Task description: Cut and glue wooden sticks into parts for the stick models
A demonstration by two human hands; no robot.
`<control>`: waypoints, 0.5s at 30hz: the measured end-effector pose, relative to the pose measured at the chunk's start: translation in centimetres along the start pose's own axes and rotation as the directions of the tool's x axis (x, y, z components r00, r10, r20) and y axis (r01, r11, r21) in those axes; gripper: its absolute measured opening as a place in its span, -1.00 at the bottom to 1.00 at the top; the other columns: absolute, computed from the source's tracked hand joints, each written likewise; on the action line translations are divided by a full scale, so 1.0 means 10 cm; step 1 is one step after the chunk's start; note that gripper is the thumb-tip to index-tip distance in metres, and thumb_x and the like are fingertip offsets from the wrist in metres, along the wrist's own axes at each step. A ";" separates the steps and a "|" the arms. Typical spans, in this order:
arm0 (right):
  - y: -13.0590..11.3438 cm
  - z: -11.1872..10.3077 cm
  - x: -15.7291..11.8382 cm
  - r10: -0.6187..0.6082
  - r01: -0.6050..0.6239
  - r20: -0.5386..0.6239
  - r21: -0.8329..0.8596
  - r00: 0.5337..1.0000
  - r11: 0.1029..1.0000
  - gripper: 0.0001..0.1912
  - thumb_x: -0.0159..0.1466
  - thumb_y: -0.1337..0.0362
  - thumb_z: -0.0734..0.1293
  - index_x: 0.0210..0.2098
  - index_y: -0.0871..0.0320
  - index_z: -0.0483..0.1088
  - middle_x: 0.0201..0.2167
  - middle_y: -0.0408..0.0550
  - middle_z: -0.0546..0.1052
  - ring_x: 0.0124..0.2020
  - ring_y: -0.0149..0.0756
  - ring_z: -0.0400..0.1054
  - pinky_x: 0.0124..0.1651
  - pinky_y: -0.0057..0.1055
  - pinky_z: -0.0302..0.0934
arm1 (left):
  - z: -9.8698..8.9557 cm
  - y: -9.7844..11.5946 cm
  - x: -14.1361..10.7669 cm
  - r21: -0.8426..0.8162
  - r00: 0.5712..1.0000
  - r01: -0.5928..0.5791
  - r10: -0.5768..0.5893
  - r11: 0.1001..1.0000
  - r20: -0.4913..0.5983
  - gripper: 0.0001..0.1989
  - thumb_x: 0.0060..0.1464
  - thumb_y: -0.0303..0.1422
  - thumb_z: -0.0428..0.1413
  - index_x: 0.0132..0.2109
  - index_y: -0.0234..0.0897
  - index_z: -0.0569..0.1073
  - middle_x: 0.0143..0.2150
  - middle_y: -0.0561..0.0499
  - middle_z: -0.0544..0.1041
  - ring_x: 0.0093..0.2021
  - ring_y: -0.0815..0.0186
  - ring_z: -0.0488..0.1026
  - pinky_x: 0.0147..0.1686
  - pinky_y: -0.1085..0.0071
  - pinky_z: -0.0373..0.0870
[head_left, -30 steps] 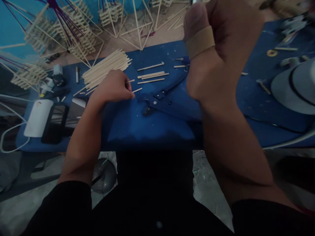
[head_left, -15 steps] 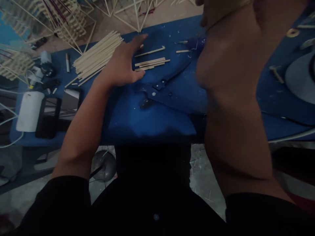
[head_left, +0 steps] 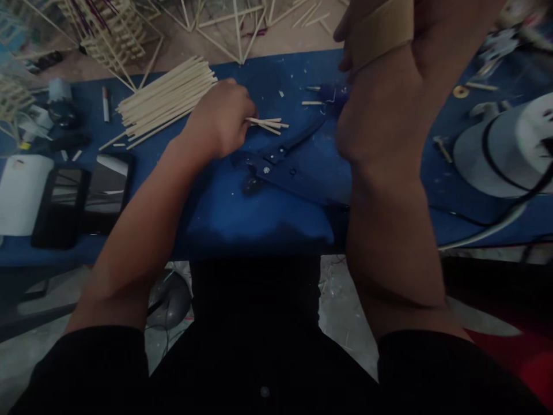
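Note:
My left hand (head_left: 228, 118) is closed around several short thin wooden sticks (head_left: 272, 123), whose ends poke out to the right of its fingers. Just beyond its wrist lies a bundle of longer sticks (head_left: 166, 98). My right hand (head_left: 382, 104) is raised close to the camera, its fingers curled round a smooth tan object (head_left: 382, 36) whose kind I cannot make out. Between the hands, blue-handled cutters (head_left: 276, 164) lie on the blue tabletop (head_left: 242, 216). A blue tool with a pointed metal tip (head_left: 334, 94) is partly hidden behind my right hand.
At the left edge are a white box-shaped device (head_left: 23, 193), two dark phones (head_left: 60, 204) and a cigarette (head_left: 106, 104). Stick frames (head_left: 239, 34) stand along the back. On the right are a grey-white round container (head_left: 488, 155), cables and a small ring (head_left: 461, 91).
My left hand has closed on the short sticks that lay on the tabletop and gathered them. The right hand still grips the tan object. The view has shifted slightly to the right.

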State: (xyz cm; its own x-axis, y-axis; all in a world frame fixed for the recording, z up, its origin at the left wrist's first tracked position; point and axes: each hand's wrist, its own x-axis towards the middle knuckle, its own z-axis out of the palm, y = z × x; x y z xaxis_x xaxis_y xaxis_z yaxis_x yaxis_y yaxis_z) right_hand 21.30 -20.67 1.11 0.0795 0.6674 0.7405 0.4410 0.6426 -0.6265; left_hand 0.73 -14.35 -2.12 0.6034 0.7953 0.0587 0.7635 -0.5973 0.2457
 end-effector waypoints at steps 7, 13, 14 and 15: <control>0.05 0.03 -0.01 -0.038 0.037 -0.005 -0.045 0.999 0.998 -0.27 0.41 -0.54 0.12 -0.42 -0.03 0.24 -0.41 -0.09 0.31 -0.30 -0.28 0.29 -0.02 -0.20 0.26 | 0.08 0.02 -0.05 0.157 0.999 0.031 -0.037 0.987 0.036 -0.48 0.20 -0.51 0.07 0.28 -0.34 0.56 0.24 -0.37 0.62 0.24 -0.19 0.58 0.21 -0.02 0.49; 0.11 0.08 -0.05 -0.096 0.096 -0.022 0.027 0.995 0.995 -0.30 0.42 -0.50 0.18 -0.43 -0.02 0.25 -0.41 -0.08 0.30 -0.33 -0.25 0.28 -0.04 -0.16 0.32 | 0.14 -0.10 -0.11 0.106 0.989 0.130 -0.136 0.986 0.057 -0.51 0.23 -0.41 0.10 0.28 -0.34 0.53 0.22 -0.40 0.61 0.21 -0.30 0.54 0.20 -0.19 0.45; 0.09 0.08 -0.05 -0.081 0.081 -0.024 0.021 0.996 0.996 -0.28 0.41 -0.52 0.17 -0.44 -0.02 0.25 -0.42 -0.08 0.30 -0.33 -0.24 0.30 -0.01 -0.14 0.35 | 0.15 -0.12 -0.12 0.110 0.987 0.144 -0.151 0.984 0.062 -0.55 0.25 -0.39 0.10 0.25 -0.33 0.54 0.20 -0.41 0.61 0.17 -0.29 0.53 0.19 -0.23 0.43; 0.08 0.08 -0.05 -0.053 0.053 -0.012 0.004 0.999 0.999 -0.27 0.41 -0.53 0.16 -0.44 -0.02 0.26 -0.41 -0.08 0.31 -0.30 -0.22 0.34 0.01 -0.13 0.38 | 0.15 -0.14 -0.13 0.097 0.987 0.146 -0.152 0.984 0.053 -0.61 0.27 -0.36 0.12 0.20 -0.30 0.55 0.17 -0.38 0.62 0.13 -0.26 0.51 0.19 -0.25 0.41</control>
State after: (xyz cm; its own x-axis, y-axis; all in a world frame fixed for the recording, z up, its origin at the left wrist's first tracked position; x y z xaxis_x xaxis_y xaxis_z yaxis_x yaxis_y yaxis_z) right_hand 20.92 -20.19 0.09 0.0668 0.6275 0.7758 0.4413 0.6787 -0.5870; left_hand -0.72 -14.71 -4.00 0.4917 0.8702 -0.0308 0.8622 -0.4816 0.1569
